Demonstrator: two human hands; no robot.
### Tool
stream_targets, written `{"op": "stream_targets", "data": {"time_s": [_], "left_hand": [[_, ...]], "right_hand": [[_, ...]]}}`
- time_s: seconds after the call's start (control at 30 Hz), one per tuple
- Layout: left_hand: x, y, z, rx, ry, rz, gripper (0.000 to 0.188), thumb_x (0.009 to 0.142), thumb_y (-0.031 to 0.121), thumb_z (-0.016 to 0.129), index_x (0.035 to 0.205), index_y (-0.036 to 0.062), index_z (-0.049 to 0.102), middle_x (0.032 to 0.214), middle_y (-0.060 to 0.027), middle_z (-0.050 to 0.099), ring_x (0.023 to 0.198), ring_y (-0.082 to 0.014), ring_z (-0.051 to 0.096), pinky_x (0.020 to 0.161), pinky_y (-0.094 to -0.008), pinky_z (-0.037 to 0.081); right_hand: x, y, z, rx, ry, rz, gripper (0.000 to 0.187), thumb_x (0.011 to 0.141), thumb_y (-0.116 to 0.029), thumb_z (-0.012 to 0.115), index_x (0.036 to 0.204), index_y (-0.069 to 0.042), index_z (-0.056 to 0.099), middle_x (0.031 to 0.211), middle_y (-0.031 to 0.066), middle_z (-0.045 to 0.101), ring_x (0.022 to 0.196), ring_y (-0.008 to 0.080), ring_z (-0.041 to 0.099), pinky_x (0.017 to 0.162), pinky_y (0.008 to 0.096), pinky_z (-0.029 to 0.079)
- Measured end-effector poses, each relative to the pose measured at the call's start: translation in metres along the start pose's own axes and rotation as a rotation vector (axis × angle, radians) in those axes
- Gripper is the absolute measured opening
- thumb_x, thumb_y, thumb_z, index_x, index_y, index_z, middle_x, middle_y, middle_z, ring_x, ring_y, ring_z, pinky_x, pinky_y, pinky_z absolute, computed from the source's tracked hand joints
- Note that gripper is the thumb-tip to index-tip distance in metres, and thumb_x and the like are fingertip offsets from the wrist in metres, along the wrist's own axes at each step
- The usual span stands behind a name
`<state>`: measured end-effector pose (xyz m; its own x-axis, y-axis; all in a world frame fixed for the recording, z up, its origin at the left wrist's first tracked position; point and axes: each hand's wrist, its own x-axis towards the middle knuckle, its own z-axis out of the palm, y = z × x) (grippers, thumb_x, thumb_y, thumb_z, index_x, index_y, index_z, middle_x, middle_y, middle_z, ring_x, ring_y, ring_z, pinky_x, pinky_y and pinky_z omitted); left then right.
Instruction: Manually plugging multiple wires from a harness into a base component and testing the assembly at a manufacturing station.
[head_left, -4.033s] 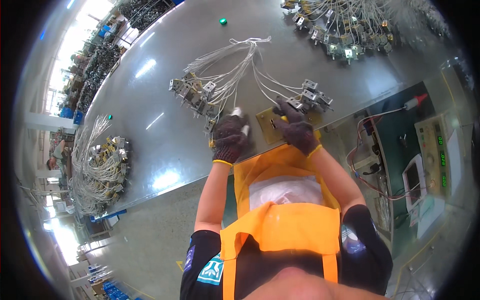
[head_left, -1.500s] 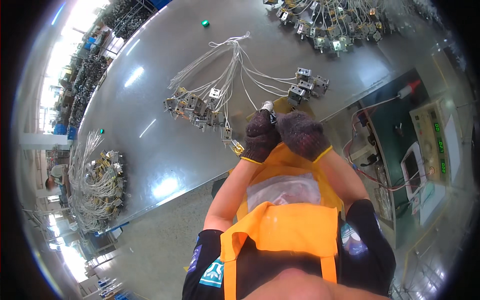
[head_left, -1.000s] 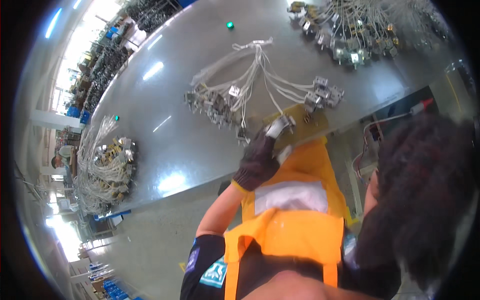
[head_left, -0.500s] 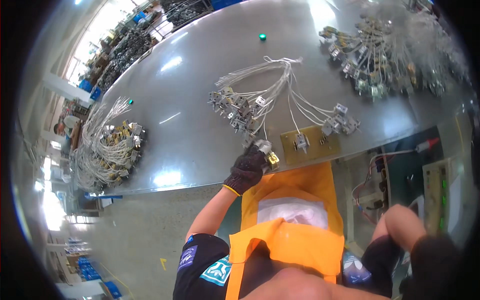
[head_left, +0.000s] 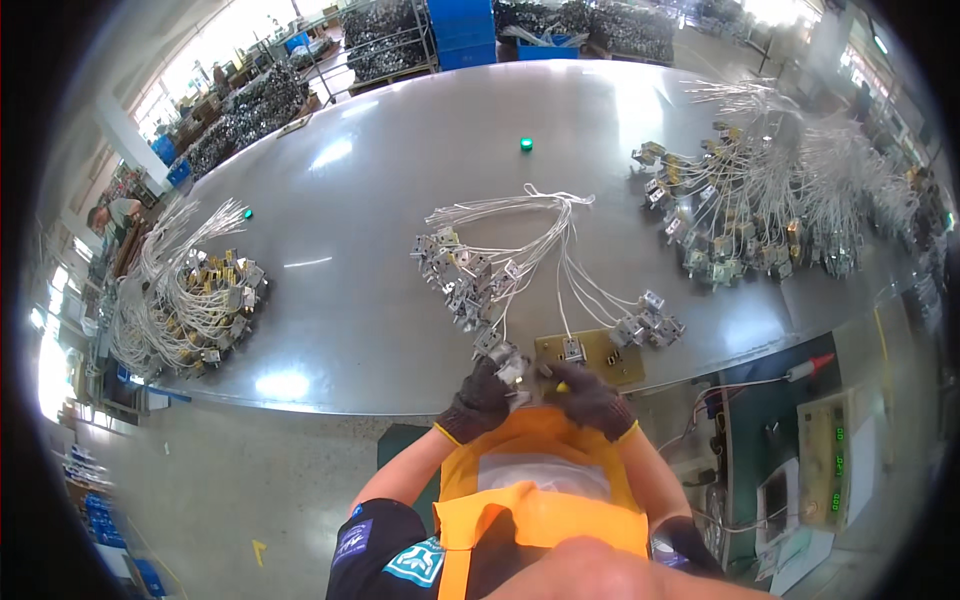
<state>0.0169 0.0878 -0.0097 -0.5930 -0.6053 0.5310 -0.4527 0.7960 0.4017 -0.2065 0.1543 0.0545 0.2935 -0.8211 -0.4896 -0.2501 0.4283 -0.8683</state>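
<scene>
My left hand (head_left: 478, 402), in a dark knitted glove with a yellow cuff edge, is closed on a small silvery metal connector (head_left: 513, 372) at the table's near edge. My right hand (head_left: 597, 408), gloved alike, is just to the right with its fingers drawn together. A small yellow piece (head_left: 562, 387) shows at its fingertips, too blurred to name. Beyond my right hand lies a brown board (head_left: 624, 368) with a wired metal connector (head_left: 572, 350) on it. A bundle of white wires (head_left: 545, 207) fans out ahead, ending in a cluster of connectors (head_left: 462, 278) and a smaller cluster (head_left: 648, 322).
Wired connectors lie heaped on the metal table (head_left: 350, 260): one coiled pile (head_left: 200, 310) at left, a larger pile (head_left: 760, 200) at right. A device with a green display (head_left: 838, 455) and a red-tipped lead (head_left: 810, 367) sit low at right. Blue crates (head_left: 462, 35) stand beyond.
My right hand has come up from the lower right to the table edge beside my left hand. The view has tilted up. My left hand still grips a metal connector.
</scene>
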Motion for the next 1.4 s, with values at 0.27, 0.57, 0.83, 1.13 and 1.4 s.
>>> {"op": "stream_targets", "data": {"time_s": [0.27,0.57,0.83,1.13,1.4], "left_hand": [[0.045,0.013,0.022,-0.16,0.166,-0.148,0.055,0.076,0.018,0.079,0.121,-0.0011,0.055,0.121,-0.0218,0.057,0.117,-0.0406,0.052,0.101,-0.0463,0.043],[0.03,0.008,0.043,-0.292,-0.003,-0.206,0.059,0.09,0.013,0.066,0.14,-0.0012,0.039,0.12,-0.0203,0.058,0.1,-0.0321,0.06,0.09,-0.038,0.049],[0.045,0.017,0.068,-1.189,0.039,-0.574,0.054,0.095,0.022,0.062,0.141,0.0041,0.04,0.117,-0.0107,0.059,0.103,-0.0204,0.059,0.089,-0.0353,0.052],[0.067,0.046,0.069,-0.215,-0.022,-0.188,0.065,0.078,0.025,0.079,0.128,-0.002,0.049,0.107,-0.0238,0.062,0.095,-0.0405,0.062,0.08,-0.0438,0.051],[0.073,0.035,0.071,-0.297,-0.202,-0.123,0.053,0.077,0.022,0.078,0.119,0.0005,0.054,0.097,-0.0206,0.064,0.088,-0.0372,0.064,0.074,-0.0419,0.052]], "right_hand": [[0.05,0.052,-0.042,-0.117,0.664,-0.458,0.044,0.086,-0.008,0.062,0.129,-0.002,0.057,0.106,0.0089,0.066,0.096,0.0146,0.06,0.089,0.0284,0.048],[0.034,0.057,-0.062,0.123,0.637,-0.397,0.043,0.084,-0.011,0.068,0.126,-0.005,0.061,0.113,0.0065,0.066,0.104,0.0142,0.059,0.094,0.0281,0.045],[0.026,0.04,-0.057,0.301,0.487,-0.281,0.044,0.09,-0.029,0.062,0.129,-0.008,0.061,0.092,0.005,0.07,0.063,0.008,0.055,0.052,0.0239,0.043],[-0.004,0.034,-0.054,-0.306,0.604,-0.444,0.036,0.093,-0.025,0.06,0.126,-0.012,0.063,0.095,0.0065,0.07,0.073,0.0205,0.066,0.062,0.0364,0.053],[-0.01,0.007,-0.032,-0.82,0.52,-0.21,0.022,0.088,-0.023,0.055,0.093,-0.009,0.07,0.089,0.0185,0.07,0.085,0.0349,0.069,0.07,0.0454,0.055]]}}
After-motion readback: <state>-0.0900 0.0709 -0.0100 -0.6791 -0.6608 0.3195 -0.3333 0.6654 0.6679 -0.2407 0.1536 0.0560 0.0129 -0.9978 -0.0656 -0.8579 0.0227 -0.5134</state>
